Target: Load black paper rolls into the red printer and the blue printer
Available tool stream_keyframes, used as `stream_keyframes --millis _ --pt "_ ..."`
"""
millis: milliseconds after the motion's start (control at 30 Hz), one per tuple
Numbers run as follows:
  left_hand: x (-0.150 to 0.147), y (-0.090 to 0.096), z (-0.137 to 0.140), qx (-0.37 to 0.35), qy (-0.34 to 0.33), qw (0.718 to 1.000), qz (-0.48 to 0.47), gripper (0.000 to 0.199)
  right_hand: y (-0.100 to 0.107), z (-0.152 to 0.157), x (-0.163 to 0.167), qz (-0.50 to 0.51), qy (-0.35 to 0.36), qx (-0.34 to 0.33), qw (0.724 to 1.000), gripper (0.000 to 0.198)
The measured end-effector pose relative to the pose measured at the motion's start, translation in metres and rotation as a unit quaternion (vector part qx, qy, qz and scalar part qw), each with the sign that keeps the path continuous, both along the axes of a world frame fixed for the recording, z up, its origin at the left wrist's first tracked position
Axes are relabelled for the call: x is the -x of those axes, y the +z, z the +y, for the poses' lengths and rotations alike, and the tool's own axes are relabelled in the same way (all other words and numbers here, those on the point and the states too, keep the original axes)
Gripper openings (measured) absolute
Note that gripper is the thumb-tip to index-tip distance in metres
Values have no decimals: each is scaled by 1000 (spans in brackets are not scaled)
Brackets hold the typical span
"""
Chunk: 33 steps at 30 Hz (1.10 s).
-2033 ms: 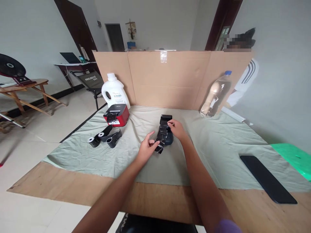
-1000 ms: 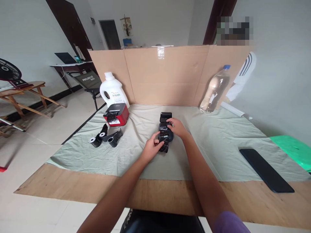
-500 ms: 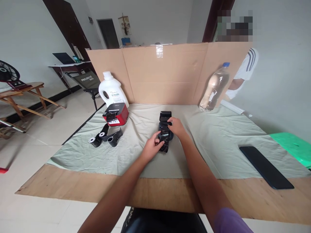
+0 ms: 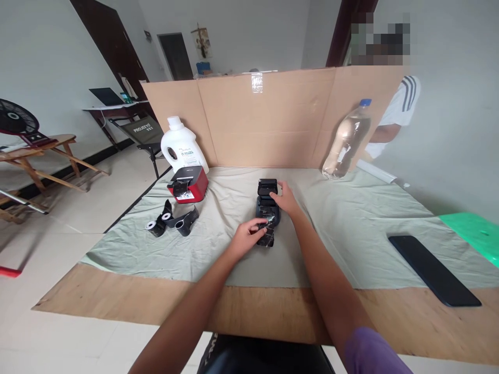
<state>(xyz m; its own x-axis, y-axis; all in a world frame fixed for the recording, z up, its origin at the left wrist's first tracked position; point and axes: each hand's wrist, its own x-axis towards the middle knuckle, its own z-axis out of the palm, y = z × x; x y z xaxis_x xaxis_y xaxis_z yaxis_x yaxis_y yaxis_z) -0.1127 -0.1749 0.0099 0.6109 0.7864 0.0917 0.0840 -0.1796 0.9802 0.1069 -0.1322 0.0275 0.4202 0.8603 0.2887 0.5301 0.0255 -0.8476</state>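
A small black portable printer lies on the cloth before me, its lid raised at the far end. From it a strip of glossy black paper runs toward me over the front. My left hand holds this strip from the left, thumb and fingers nearly together on it. At the lid's right edge is my right hand, with the thumb on the near side and fingers at the far side. The inside of the printer is too dark to make out.
Left stand a red-and-black printer, a white jug and several black paper rolls. A water bottle leans on the cardboard screen. A black phone lies right, near a green stool. A person stands behind the screen.
My right hand has moved back from the printer's middle to the lid's edge. My left fingers have shifted slightly on the black strip. The view has shifted a little.
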Motion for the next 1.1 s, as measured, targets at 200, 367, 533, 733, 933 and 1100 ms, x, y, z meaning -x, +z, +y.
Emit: stream_keyframes --millis 200,367,533,733,933,1100 --pt "-1 0 0 62 -44 997 -19 44 13 -1 -4 15 51 -17 998 37" --pt "-1 0 1 63 -40 997 -18 46 24 -12 -12 -40 110 19 993 24" --pt "1 -1 1 51 -50 997 -14 42 26 -16 -14 -57 124 99 986 25" --pt "4 -1 1 33 -66 997 -8 33 9 -3 -10 14 59 155 986 44" --pt "3 0 0 34 -76 997 -6 32 -9 4 -5 62 28 167 984 48" --pt "9 3 -2 -11 -2 1000 -2 52 -15 4 -7 -17 25 82 996 37"
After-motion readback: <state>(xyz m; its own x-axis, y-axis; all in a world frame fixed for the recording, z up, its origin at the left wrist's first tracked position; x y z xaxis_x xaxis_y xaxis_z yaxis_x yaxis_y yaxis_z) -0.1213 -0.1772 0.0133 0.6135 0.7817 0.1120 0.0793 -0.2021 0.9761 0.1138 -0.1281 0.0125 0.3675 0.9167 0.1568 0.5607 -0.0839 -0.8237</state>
